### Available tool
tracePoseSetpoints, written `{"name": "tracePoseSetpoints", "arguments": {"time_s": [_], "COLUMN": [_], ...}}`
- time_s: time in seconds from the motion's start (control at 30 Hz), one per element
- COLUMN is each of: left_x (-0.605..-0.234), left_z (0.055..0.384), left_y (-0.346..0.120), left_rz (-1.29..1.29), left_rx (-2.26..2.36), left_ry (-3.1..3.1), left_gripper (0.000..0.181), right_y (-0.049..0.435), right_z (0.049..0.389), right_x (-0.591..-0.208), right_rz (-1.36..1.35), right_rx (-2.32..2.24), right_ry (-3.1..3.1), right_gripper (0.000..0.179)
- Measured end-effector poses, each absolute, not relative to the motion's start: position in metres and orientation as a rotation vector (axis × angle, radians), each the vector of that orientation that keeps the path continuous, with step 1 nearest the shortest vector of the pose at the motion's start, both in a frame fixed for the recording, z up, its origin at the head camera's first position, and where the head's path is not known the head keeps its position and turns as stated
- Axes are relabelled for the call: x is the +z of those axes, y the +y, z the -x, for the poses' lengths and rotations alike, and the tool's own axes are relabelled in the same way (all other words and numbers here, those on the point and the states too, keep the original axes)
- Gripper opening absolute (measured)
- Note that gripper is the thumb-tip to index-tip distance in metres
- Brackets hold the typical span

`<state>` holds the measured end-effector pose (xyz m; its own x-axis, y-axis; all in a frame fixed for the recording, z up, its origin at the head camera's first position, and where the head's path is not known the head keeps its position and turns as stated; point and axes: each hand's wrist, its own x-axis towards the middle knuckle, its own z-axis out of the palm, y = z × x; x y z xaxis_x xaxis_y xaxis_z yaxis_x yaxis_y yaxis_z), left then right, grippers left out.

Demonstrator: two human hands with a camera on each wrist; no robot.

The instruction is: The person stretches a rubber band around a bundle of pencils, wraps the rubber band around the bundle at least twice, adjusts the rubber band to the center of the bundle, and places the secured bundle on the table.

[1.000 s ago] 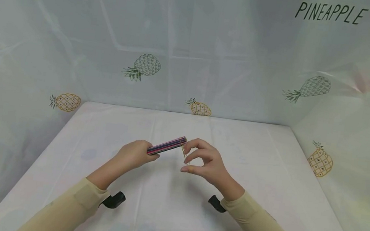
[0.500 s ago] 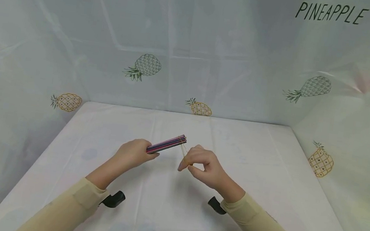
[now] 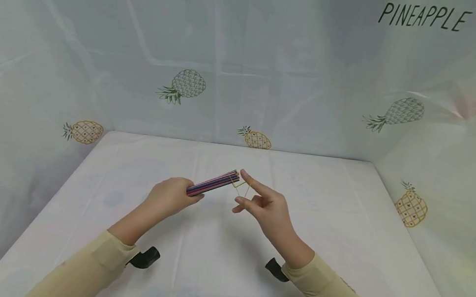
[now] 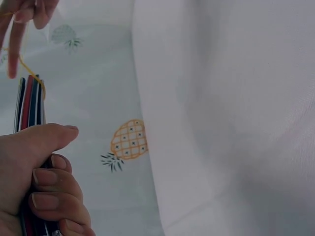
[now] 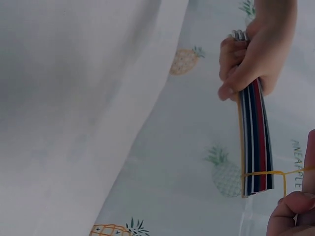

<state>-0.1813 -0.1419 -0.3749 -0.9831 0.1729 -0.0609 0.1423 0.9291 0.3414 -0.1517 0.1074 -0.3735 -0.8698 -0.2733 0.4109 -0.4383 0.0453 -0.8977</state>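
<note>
My left hand grips a bundle of pencils with dark blue, red, black and white stripes, fingers curled round it. The bundle slants up to the right, its free end toward my right hand. A yellow rubber band loops round that end, and crosses itself just beyond the bundle. From the crossing, its two strands spread to my right hand, which holds the loop stretched between the extended index finger and the thumb side. In the right wrist view the right hand is partly cut off by the frame edge.
A white-covered table lies beneath both hands. Pale curtains with printed pineapples stand behind it and at both sides. A black wrist camera mount sticks out under each beige sleeve.
The right fingers have gone from drawn together to spread apart, index finger raised toward the bundle's end. The band now crosses and opens into a second loop. The left hand has barely moved.
</note>
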Motion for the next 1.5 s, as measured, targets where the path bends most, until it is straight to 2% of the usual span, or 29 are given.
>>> {"name": "tracePoseSetpoints", "arguments": {"time_s": [0.17,0.43,0.7,1.13,1.5], "left_x": [-0.369,-0.362,-0.36,-0.36,-0.364], "left_z": [0.177,0.169,0.164,0.165,0.17], "left_y": [-0.142,-0.139,-0.132,-0.129,-0.129], "left_rz": [-0.293,-0.425,-0.535,-0.583,-0.539], "left_rx": [0.533,0.513,0.455,0.331,0.285], "left_ry": [3.035,3.065,3.02,2.961,2.955], "left_gripper": [0.04,0.037,0.025,0.023,0.026], "right_y": [0.112,0.118,0.119,0.128,0.127], "right_z": [0.157,0.168,0.175,0.181,0.174], "right_x": [-0.371,-0.376,-0.377,-0.368,-0.365], "right_rz": [-0.51,-0.415,-0.54,-0.83,-1.04], "right_rx": [2.092,2.3,2.439,2.302,2.235], "right_ry": [-2.312,-2.351,-2.313,-2.58,-2.532], "right_gripper": [0.054,0.049,0.051,0.044,0.053]}}
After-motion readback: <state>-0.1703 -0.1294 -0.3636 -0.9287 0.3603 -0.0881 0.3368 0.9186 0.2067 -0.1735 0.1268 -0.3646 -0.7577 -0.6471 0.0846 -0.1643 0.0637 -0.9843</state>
